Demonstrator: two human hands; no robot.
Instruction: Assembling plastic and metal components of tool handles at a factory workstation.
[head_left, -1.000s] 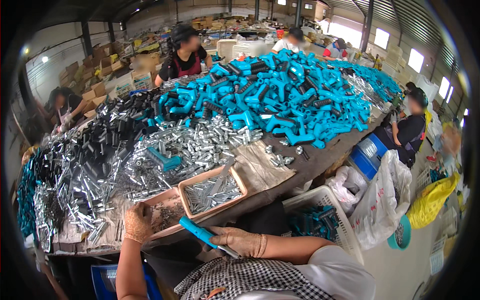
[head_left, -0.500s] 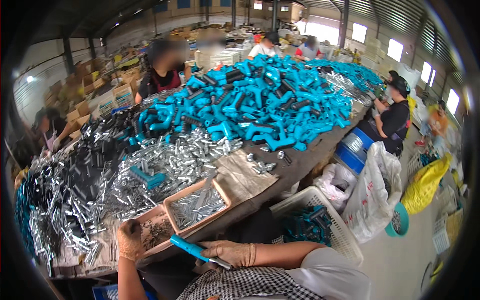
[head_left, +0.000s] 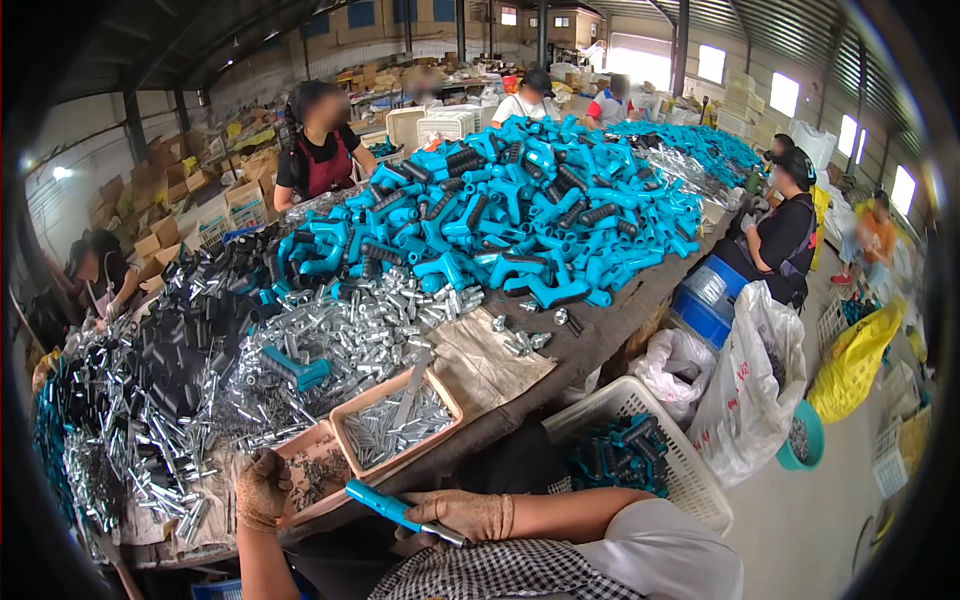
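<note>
Blue handle (head_left: 378,502): partly covered by right hand (head_left: 465,514) | checked apron (head_left: 510,572): cut off

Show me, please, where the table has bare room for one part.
Free: the cloth between pin tray and loose fittings; the dark table strip right of those fittings. Crowded: the blue pile and the metal parts beyond the tray.

own hands (head_left: 465,513): 2 | held handle (head_left: 380,502): 1 | pink trays (head_left: 412,452): 2 | turquoise basin (head_left: 814,436): 1
</note>
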